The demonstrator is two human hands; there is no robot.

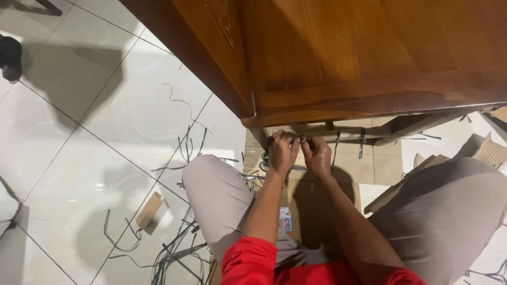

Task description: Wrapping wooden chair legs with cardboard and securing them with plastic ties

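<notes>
1. Dark strap (302,140): we pinch it between left hand (282,153) and right hand (317,154), just under the wooden counter (369,58).
2. Cut strap scraps (174,253) litter the floor (79,132); cardboard (369,163) lies beneath.

Glossy wooden table (338,58), shiny tiled floor (105,132)

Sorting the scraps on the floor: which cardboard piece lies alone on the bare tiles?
The small cardboard block left of the person's knee; the others lie under the wooden table.

A wooden table (338,58) overhangs both hands, blocking upward movement; knees hem the sides, cardboard (364,163) lies below.
</notes>
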